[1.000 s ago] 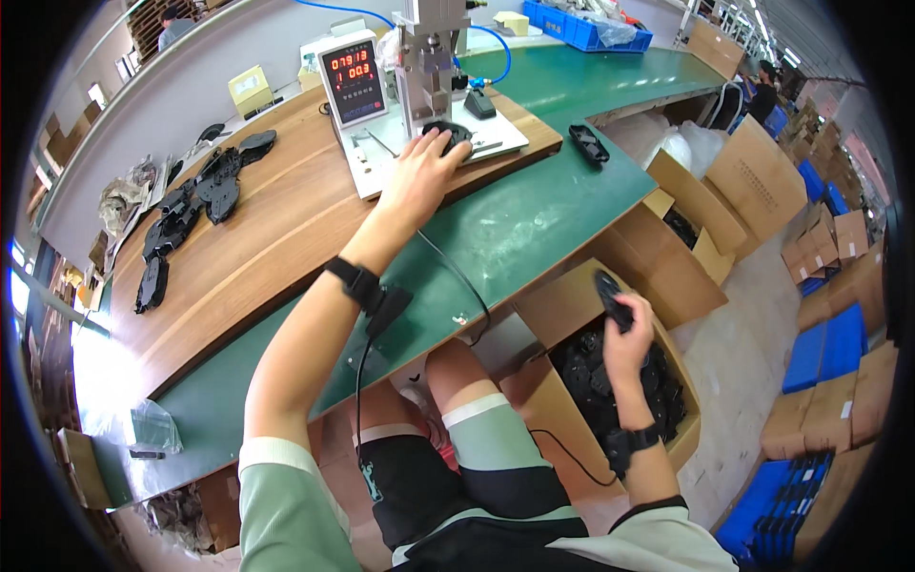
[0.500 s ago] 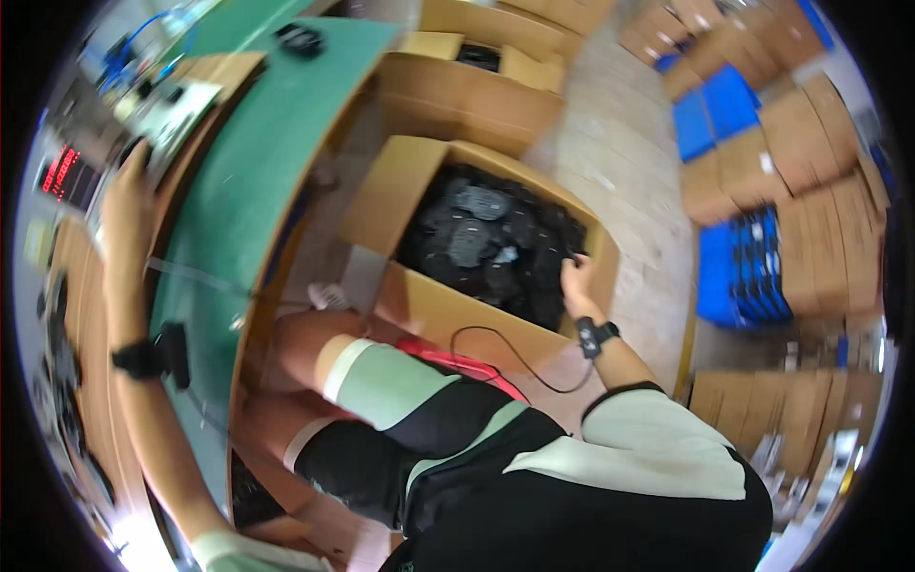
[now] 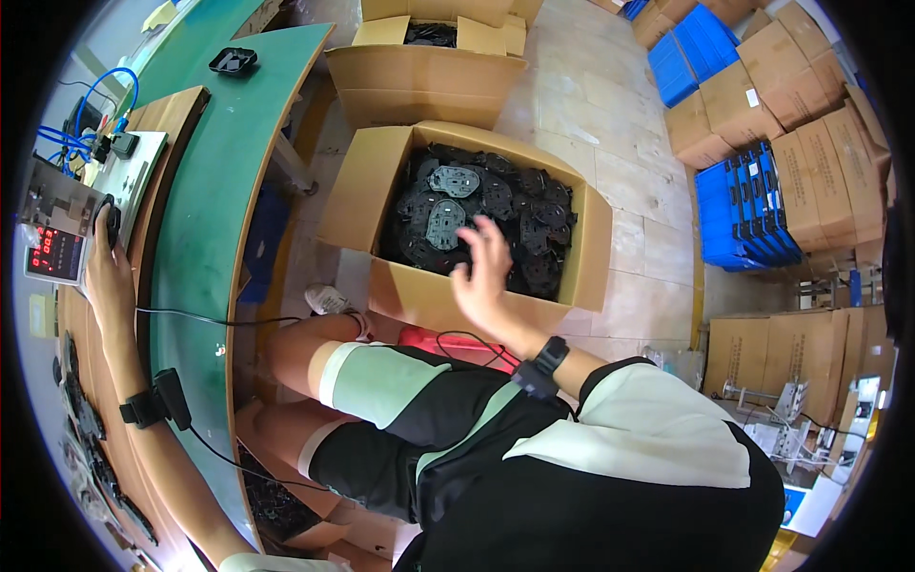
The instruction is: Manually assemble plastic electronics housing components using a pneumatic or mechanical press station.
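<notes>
My left hand (image 3: 111, 272) reaches over the workbench at the far left. Its fingers close on a black rounded plastic part (image 3: 113, 222), beside a small unit with a red digit display (image 3: 52, 253). Over the near side of an open cardboard box (image 3: 419, 289), my right hand (image 3: 488, 272) hangs with its fingers apart and nothing in them. The box is filled with black plastic shells (image 3: 496, 195). Two greyer oval shells (image 3: 446, 224) lie on top of the heap, just ahead of my right fingertips.
A green-topped bench (image 3: 214, 172) runs along my left, with a black tray (image 3: 233, 61) at its far part. Another open carton (image 3: 424, 81) stands behind the box. Stacked cartons (image 3: 824, 181) and blue crates (image 3: 748, 210) line the right. Cables trail from both wrists.
My right hand has moved left from the box's right rim to above its near side, fingers spread. The left hand stays by the display unit, and the view has shifted slightly.
</notes>
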The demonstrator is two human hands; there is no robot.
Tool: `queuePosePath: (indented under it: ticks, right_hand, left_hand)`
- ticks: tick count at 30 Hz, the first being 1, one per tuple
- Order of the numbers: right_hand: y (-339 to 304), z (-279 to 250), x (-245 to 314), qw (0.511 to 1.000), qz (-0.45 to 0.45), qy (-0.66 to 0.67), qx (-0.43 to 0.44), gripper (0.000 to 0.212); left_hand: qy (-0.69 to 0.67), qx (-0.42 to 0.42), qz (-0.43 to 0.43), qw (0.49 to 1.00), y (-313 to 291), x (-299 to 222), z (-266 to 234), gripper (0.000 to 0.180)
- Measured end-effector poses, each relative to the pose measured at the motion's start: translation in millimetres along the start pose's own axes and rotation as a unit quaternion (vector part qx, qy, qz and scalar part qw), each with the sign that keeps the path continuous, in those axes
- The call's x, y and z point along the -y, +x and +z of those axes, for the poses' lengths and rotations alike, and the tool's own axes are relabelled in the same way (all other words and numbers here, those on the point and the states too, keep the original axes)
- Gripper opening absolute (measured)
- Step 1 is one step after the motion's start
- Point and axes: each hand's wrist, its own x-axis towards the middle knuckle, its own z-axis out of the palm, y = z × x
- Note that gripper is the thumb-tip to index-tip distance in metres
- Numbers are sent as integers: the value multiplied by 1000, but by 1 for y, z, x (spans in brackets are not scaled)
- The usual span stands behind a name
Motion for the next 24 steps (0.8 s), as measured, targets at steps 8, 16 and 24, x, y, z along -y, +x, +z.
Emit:
queuePosePath:
  ticks: [8, 16, 24]
  right_hand:
    - [57, 48, 205, 923, -242, 272, 128, 33]
    - [149, 142, 379, 838, -506, 165, 118, 85]
    - [190, 182, 418, 833, -507, 110, 194, 60]
  left_hand:
    - [22, -101, 31, 994, -9, -27, -7, 72]
    - [249, -15, 73, 966, -17, -31, -13, 67]
    - [-75, -163, -45, 983, -56, -10, -38, 99]
